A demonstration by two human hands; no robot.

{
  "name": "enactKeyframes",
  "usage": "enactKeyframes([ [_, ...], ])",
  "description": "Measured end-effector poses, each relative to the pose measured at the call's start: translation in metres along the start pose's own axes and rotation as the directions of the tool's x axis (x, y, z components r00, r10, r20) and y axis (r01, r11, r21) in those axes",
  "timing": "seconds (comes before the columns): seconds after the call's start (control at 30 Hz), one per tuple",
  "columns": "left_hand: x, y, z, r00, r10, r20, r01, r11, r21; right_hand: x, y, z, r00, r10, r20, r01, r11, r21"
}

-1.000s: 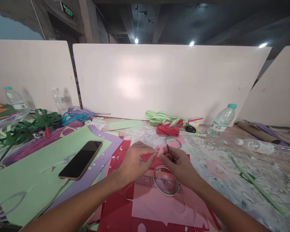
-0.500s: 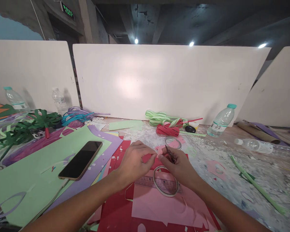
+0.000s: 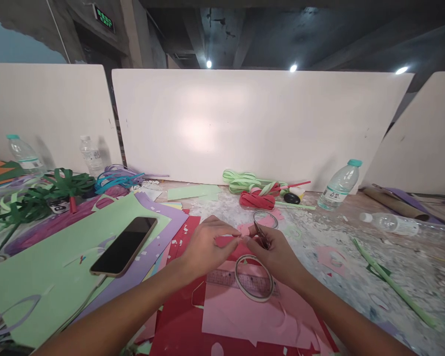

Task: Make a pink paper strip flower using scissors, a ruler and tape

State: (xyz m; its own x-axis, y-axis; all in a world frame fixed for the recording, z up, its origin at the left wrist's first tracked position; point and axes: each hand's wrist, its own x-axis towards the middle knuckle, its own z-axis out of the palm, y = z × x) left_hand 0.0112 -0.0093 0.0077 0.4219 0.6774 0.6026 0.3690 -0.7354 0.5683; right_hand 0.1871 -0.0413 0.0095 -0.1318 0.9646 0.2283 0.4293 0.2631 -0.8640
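My left hand (image 3: 208, 245) is closed in a pinch, thumb and forefinger meeting at the edge of a small pink paper piece (image 3: 245, 229). Against the same piece, my right hand (image 3: 278, 254) presses its thumb and fingertips, with a pair of scissors (image 3: 260, 234) kept in its grip, blades pointing up and away. Part of the paper is hidden behind the fingers. Below the hands, a roll of tape (image 3: 238, 287) lies on a clear ruler (image 3: 222, 278). Under the ruler are a pink sheet (image 3: 241, 316) and red paper (image 3: 178, 311).
On the left, a phone (image 3: 126, 244) with a cable lies on green paper (image 3: 40, 277). Another tape roll (image 3: 277, 222) is just beyond my right hand. Ribbon bundles (image 3: 257, 199), a standing bottle (image 3: 339, 188), a lying bottle (image 3: 393, 224) and paper scraps surround the work area.
The fingers of my left hand have straightened a little, narrowing the gap above its thumb. Both hands stay at the pink paper, and the scissors have barely shifted.
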Motion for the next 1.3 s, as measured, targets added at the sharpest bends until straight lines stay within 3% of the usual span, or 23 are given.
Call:
enactKeyframes([
  [0.23, 0.001, 0.007, -0.001, 0.996, -0.049, 0.073, 0.049, 0.999, -0.009, -0.001, -0.004, 0.001, 1.000, 0.001, 0.016, -0.001, 1.000, -0.008],
  [0.5, 0.000, 0.003, 0.001, 0.994, -0.104, -0.019, 0.104, 0.995, 0.004, -0.002, -0.001, 0.001, 1.000, -0.003, 0.025, 0.003, 1.000, 0.014],
  [0.6, 0.003, -0.011, -0.002, 0.973, -0.214, -0.088, 0.214, 0.977, -0.008, -0.001, 0.002, 0.000, 1.000, 0.005, 0.014, -0.005, 1.000, 0.014],
  [0.7, 0.007, -0.030, -0.006, 0.911, -0.390, -0.136, 0.386, 0.921, -0.059, 0.000, 0.004, 0.000, 1.000, -0.005, 0.021, 0.004, 1.000, 0.023],
  [0.8, 0.010, -0.039, -0.010, 0.904, -0.427, -0.011, 0.418, 0.888, -0.193, 0.000, 0.004, 0.000, 0.999, 0.000, 0.052, -0.001, 1.000, 0.026],
  [0.9, 0.010, -0.031, -0.012, 0.907, -0.340, 0.248, 0.413, 0.835, -0.363, 0.000, 0.004, -0.001, 0.995, -0.004, 0.095, 0.001, 1.000, 0.027],
  [0.97, 0.009, -0.022, -0.013, 0.895, -0.282, 0.347, 0.419, 0.798, -0.434, 0.000, 0.004, -0.002, 0.994, -0.013, 0.106, 0.010, 0.999, 0.031],
  [1.13, 0.009, -0.010, -0.013, 0.874, -0.298, 0.384, 0.466, 0.736, -0.491, 0.001, 0.007, -0.002, 0.993, -0.004, 0.120, -0.003, 0.998, 0.061],
  [1.3, 0.008, -0.012, -0.014, 0.870, -0.314, 0.380, 0.471, 0.755, -0.457, 0.002, 0.006, -0.001, 0.991, 0.027, 0.128, -0.038, 0.995, 0.087],
])
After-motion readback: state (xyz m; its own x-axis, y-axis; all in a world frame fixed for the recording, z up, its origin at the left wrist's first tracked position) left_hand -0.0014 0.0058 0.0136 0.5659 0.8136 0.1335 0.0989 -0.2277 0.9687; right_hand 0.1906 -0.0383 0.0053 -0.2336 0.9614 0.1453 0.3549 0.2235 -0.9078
